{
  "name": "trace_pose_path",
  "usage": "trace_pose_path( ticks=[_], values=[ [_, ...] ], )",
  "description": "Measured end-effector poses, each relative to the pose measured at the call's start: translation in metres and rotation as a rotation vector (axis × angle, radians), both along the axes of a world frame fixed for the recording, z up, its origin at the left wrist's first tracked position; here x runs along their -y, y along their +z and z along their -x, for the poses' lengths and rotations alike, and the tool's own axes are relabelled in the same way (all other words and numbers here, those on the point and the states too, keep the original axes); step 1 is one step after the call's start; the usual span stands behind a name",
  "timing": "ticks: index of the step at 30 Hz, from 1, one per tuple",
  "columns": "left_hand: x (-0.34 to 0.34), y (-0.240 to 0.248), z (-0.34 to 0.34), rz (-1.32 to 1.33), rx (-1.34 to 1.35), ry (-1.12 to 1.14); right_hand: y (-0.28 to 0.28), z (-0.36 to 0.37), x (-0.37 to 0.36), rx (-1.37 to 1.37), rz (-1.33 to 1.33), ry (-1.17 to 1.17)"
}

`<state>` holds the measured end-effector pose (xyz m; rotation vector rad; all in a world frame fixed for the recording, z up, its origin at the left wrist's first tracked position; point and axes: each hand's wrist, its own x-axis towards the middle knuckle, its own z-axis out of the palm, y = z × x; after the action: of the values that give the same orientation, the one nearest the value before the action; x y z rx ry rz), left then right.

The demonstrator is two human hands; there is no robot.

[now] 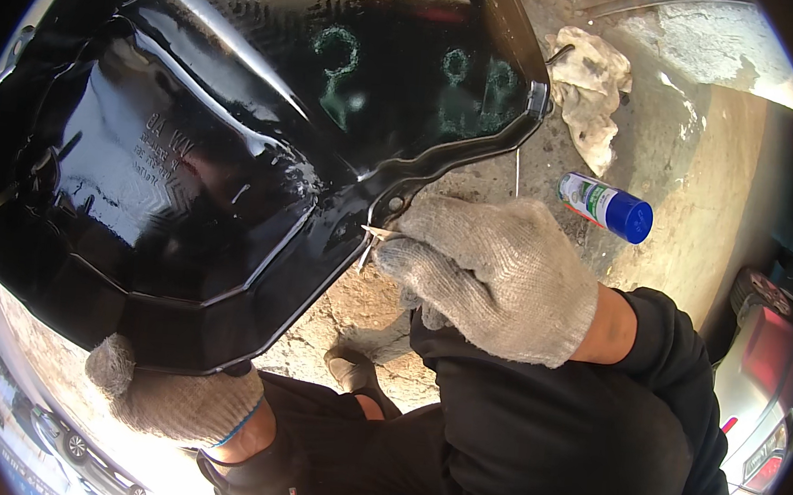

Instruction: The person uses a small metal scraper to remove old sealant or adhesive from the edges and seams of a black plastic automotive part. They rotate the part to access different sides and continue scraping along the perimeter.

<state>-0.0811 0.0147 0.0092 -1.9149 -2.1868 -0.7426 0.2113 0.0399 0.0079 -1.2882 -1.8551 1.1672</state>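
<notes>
A large glossy black moulded panel [212,311] with raised ribs and a thin rim fills the left and upper part of the head view. At its lower edge my left hand [180,403], in a grey knit glove, is closed on the rim with the thumb in front; its other fingers are behind the panel. My right hand [502,276], in a similar glove, pinches a thin, pale, pointed piece [379,234] against the panel's right edge, beside a small hole. How far that piece reaches into the glove is hidden.
A crumpled off-white rag [591,95] lies on the concrete floor [677,168] to the right. Nearby is a spray can [607,208] with a blue cap, on its side. A red and silver car [763,374] stands at far right. My shoe [353,371] shows below the panel.
</notes>
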Motion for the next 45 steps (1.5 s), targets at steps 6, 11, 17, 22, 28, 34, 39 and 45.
trace_pose_path(
  ticks=[6, 11, 17, 22, 28, 34, 39, 45],
  values=[
    [-0.006, -0.003, 0.000, -0.061, 0.796, 0.052, 0.000, -0.001, 0.000, -0.069, 0.081, 0.002],
    [-0.017, 0.006, -0.014, -0.005, 1.741, 0.141, 0.000, -0.002, -0.001, -0.053, 0.167, 0.075],
    [-0.024, 0.016, -0.031, -0.052, 1.917, 0.307, -0.002, -0.001, 0.000, -0.105, 0.148, 0.036],
    [-0.028, 0.017, -0.033, 0.018, 1.959, 0.232, -0.002, 0.001, 0.001, -0.136, 0.230, 0.001],
    [-0.027, 0.017, -0.026, -0.028, 2.089, 0.394, -0.001, 0.003, 0.000, -0.137, 0.337, 0.070],
    [-0.027, 0.013, -0.023, 0.065, 2.070, 0.323, -0.003, 0.003, -0.003, -0.169, 0.113, -0.003],
    [-0.028, 0.009, -0.026, 0.118, 2.081, 0.273, -0.001, 0.006, -0.003, -0.140, 0.326, 0.065],
    [-0.029, 0.005, -0.023, 0.141, 2.103, 0.290, 0.003, -0.001, -0.003, -0.212, 0.190, -0.030]
  ],
)
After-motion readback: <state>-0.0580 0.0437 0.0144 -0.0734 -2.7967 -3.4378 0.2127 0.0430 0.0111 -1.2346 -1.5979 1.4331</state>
